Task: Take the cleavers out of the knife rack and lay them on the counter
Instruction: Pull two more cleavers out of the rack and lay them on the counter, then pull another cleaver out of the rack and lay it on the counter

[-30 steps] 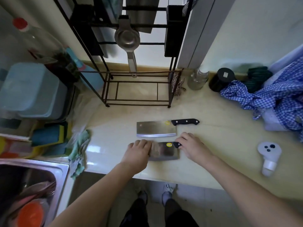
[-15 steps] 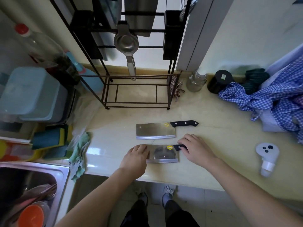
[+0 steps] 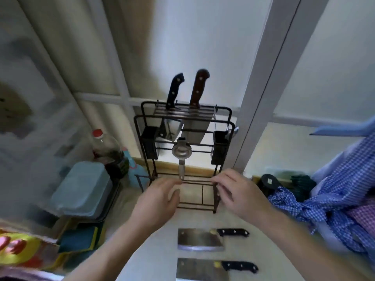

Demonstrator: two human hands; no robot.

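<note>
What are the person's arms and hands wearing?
Nothing at all. The left hand and the right hand are bare, with no gloves, rings or watch that I can see. Both forearms are bare too, with no sleeves showing as far as the picture reaches.

Both forearms up & fwd, bare. Left hand (image 3: 157, 196) palm-down, fingers loosely curled, thumb out to the right, holding nothing. Right hand (image 3: 237, 192) slightly higher, fingers bent & spread, empty. Hands near each other, not touching. Slight blur.
</note>
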